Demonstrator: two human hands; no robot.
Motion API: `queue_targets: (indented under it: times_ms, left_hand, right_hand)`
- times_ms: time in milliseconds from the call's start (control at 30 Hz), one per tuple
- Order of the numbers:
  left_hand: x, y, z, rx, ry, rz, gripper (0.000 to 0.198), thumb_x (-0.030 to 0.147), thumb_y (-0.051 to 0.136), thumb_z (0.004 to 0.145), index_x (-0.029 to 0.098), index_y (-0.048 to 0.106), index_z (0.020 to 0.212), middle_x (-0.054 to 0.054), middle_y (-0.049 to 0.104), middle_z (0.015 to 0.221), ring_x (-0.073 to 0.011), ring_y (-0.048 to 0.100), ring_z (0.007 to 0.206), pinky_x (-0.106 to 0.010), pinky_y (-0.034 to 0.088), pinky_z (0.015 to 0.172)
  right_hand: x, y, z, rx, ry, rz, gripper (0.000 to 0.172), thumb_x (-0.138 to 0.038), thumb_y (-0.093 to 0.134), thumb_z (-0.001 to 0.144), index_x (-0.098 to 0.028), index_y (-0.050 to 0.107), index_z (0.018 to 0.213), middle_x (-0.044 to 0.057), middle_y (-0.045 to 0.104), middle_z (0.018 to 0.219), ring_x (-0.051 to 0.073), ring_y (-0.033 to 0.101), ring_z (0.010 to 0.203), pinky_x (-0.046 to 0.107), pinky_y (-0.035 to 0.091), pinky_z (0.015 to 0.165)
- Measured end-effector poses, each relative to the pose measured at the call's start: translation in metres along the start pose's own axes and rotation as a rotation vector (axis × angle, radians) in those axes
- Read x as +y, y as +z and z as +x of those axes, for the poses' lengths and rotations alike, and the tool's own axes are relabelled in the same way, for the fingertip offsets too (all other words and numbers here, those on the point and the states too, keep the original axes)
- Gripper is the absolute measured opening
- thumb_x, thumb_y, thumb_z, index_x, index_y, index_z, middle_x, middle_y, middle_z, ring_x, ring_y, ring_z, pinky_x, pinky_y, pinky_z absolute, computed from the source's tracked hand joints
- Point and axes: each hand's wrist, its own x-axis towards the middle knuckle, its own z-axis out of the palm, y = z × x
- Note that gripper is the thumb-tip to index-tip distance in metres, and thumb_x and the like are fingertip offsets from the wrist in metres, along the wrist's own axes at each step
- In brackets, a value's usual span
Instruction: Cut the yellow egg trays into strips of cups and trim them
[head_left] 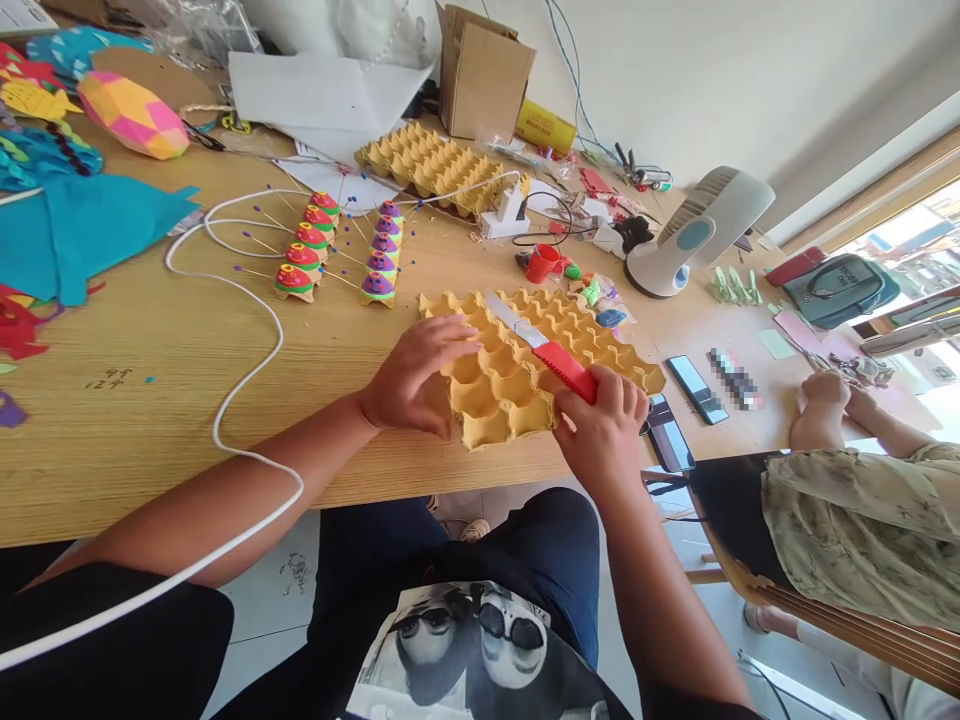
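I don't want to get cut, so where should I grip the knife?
Probably best by its red handle, coming from the near right, where the right hand grips it: the bare blade points away and left, over the near egg tray.

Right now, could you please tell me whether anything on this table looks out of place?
The white cable stands out: it loops loosely across the table and passes in front of the left forearm, where it might snag. A phone beside the right hand also sits at the table's edge, an awkward spot.
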Motion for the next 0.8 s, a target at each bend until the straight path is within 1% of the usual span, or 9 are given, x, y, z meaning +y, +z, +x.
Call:
queue_targets:
  times_ms: [67, 100, 200, 233, 300, 467, 567, 667, 800]
  left_hand:
    - [-0.002, 0.002, -0.001, -0.018, 0.021, 0.067, 0.094, 0.081, 0.07, 0.079, 0.023, 0.052, 0.15, -0.017, 0.062, 0.149, -0.0403, 0.048, 0.148, -0.06, 0.035, 0.124]
    - [-0.003, 0.004, -0.001, 0.001, 0.047, 0.095, 0.083, 0.071, 0.07, 0.085, 0.023, 0.051, 0.15, -0.016, 0.064, 0.146, -0.0384, 0.051, 0.146, -0.06, 0.037, 0.122]
    - [-0.002, 0.007, -0.004, 0.065, -0.014, 0.134, 0.043, 0.045, 0.056, 0.103, 0.025, 0.06, 0.141, -0.008, 0.068, 0.143, -0.0312, 0.061, 0.137, -0.056, 0.043, 0.12]
    - [-0.002, 0.008, -0.005, 0.036, -0.034, 0.123, 0.036, 0.04, 0.053, 0.104, 0.026, 0.064, 0.135, -0.007, 0.068, 0.143, -0.0303, 0.062, 0.134, -0.057, 0.042, 0.121]
    - [-0.001, 0.007, -0.006, 0.107, -0.06, 0.096, 0.027, 0.039, 0.053, 0.104, 0.026, 0.07, 0.12, -0.008, 0.071, 0.139, -0.0285, 0.067, 0.126, -0.058, 0.044, 0.12]
    - [-0.003, 0.008, -0.004, 0.361, -0.061, -0.064, 0.023, 0.045, 0.063, 0.1, 0.026, 0.07, 0.111, -0.01, 0.073, 0.132, -0.026, 0.069, 0.122, -0.054, 0.045, 0.119]
    - [-0.006, 0.008, -0.003, 0.451, -0.076, -0.143, 0.025, 0.048, 0.069, 0.096, 0.025, 0.072, 0.106, -0.009, 0.074, 0.131, -0.0266, 0.07, 0.122, -0.053, 0.043, 0.122]
    - [-0.006, 0.007, -0.003, 0.508, -0.15, -0.194, 0.033, 0.05, 0.077, 0.089, 0.024, 0.071, 0.107, -0.012, 0.073, 0.132, -0.0297, 0.067, 0.126, -0.053, 0.047, 0.118]
    - [-0.004, 0.005, 0.003, 0.601, -0.36, -0.248, 0.05, 0.052, 0.083, 0.084, 0.023, 0.067, 0.12, -0.012, 0.073, 0.131, -0.0304, 0.061, 0.136, -0.048, 0.049, 0.117]
  right_hand:
    - [0.0, -0.012, 0.006, -0.017, -0.02, 0.01, 0.02, -0.025, 0.062, 0.097, -0.031, 0.08, 0.098, 0.009, 0.056, 0.13, 0.03, 0.048, 0.119, 0.048, 0.034, 0.109]
    - [0.0, -0.018, 0.009, -0.029, -0.031, 0.017, 0.02, -0.025, 0.061, 0.097, -0.031, 0.08, 0.098, 0.009, 0.056, 0.13, 0.03, 0.048, 0.119, 0.048, 0.034, 0.109]
    - [-0.003, -0.034, 0.016, -0.037, -0.071, 0.031, 0.019, -0.023, 0.062, 0.095, -0.031, 0.08, 0.096, 0.009, 0.055, 0.13, 0.03, 0.047, 0.121, 0.049, 0.034, 0.112]
    - [-0.004, -0.038, 0.018, -0.024, -0.083, 0.032, 0.019, -0.023, 0.063, 0.095, -0.031, 0.08, 0.099, 0.009, 0.055, 0.13, 0.031, 0.047, 0.122, 0.049, 0.034, 0.112]
    - [-0.004, -0.043, 0.021, 0.033, -0.099, 0.033, 0.022, -0.026, 0.066, 0.095, -0.034, 0.08, 0.11, 0.009, 0.053, 0.131, 0.031, 0.047, 0.124, 0.051, 0.034, 0.114]
    - [0.005, -0.049, 0.024, 0.283, -0.098, 0.115, 0.041, -0.045, 0.074, 0.094, -0.034, 0.073, 0.133, 0.011, 0.046, 0.133, 0.035, 0.048, 0.127, 0.055, 0.039, 0.115]
    - [0.011, -0.054, 0.019, 0.474, -0.065, 0.206, 0.051, -0.042, 0.075, 0.093, -0.031, 0.067, 0.142, 0.011, 0.045, 0.132, 0.033, 0.052, 0.124, 0.053, 0.046, 0.109]
    - [0.019, -0.058, 0.007, 0.603, 0.018, 0.268, 0.047, -0.033, 0.072, 0.094, -0.031, 0.068, 0.141, 0.01, 0.05, 0.129, 0.031, 0.057, 0.12, 0.054, 0.048, 0.107]
    - [0.033, -0.044, -0.018, 0.643, 0.168, 0.386, 0.036, -0.025, 0.063, 0.098, -0.028, 0.075, 0.132, 0.011, 0.058, 0.124, 0.029, 0.062, 0.116, 0.052, 0.052, 0.104]
